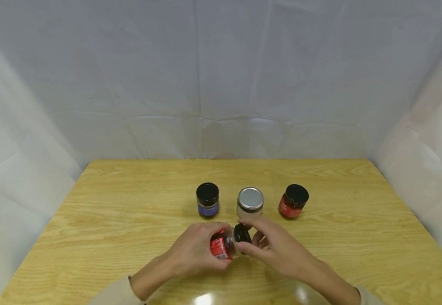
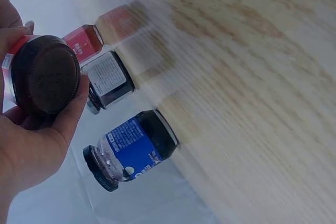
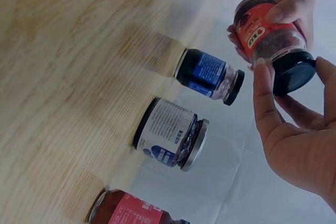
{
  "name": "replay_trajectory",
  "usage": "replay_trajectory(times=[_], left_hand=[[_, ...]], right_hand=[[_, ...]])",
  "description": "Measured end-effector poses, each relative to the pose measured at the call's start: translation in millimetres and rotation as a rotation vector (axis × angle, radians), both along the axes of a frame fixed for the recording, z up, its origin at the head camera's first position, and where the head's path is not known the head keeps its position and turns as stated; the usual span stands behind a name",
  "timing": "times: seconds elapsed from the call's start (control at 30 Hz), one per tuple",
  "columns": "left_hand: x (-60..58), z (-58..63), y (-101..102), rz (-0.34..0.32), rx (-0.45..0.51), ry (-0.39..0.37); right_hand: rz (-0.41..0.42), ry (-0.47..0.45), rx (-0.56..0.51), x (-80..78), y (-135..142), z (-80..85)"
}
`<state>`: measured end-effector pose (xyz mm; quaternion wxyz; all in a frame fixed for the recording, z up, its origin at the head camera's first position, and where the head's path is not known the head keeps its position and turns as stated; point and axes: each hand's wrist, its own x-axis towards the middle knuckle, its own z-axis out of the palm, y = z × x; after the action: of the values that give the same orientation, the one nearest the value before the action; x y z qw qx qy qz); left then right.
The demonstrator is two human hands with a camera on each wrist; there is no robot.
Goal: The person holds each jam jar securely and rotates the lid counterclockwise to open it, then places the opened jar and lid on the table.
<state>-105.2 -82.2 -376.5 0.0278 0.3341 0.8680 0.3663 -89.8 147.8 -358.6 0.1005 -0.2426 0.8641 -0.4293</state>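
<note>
Head view, near edge: pale sleeves (image 1: 112, 292) are showing at the bottom, bare forearms leaning in over the wooden table (image 1: 103, 220).
Left hand (image 1: 194, 248): thumb and fingers are gripping the body of a red-labelled jar (image 1: 221, 249), thumb on the near side, forefinger on the far side, partly covering the label.
Right hand (image 1: 280, 248): thumb and forefinger are pinching the black lid (image 1: 242, 235) by its rim; other fingers are bending in behind, contact unclear.
Held jar: lying sideways in the grip, above the table, base facing left and lid right; presumably one hand is steadying the glass while the other is meeting the lid squarely.
Lid fit: it is sitting at the jar's mouth; how tightly, cannot tell.
Row beyond: a blue-labelled jar (image 1: 208, 208), a silver-lidded jar (image 1: 250, 198) and a second red jar (image 1: 291, 207) are standing upright with gaps between, probably set back to leave working room.
In the way: right fingertips are overlapping the foot of the middle jar in this view; the row is forming the nearest obstacle ahead.
Backdrop: white sheeting (image 1: 236, 76) is hanging behind the far edge.
</note>
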Motion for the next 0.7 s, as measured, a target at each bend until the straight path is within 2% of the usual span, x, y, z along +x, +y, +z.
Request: replay_trajectory(times=[0.17,0.5,0.6,0.7], left_hand=[[-0.7,-0.1,-1,0.012,-0.024,0.012],[-1.2,-0.3,-2,-0.028,-0.033,-0.022],[-0.9,-0.4,-2,-0.02,-0.038,-0.028],[0.0,-0.8,-2,0.0,-0.055,-0.028]], right_hand=[[0.042,0.041,-0.043,-0.2,-1,-1.9],[0.216,0.188,-0.076,-4.3,9,-5.8],[0.208,0.215,-0.056,-3.6,10,-6.2],[0.134,0.153,-0.019,-1.7,9,-5.1]])
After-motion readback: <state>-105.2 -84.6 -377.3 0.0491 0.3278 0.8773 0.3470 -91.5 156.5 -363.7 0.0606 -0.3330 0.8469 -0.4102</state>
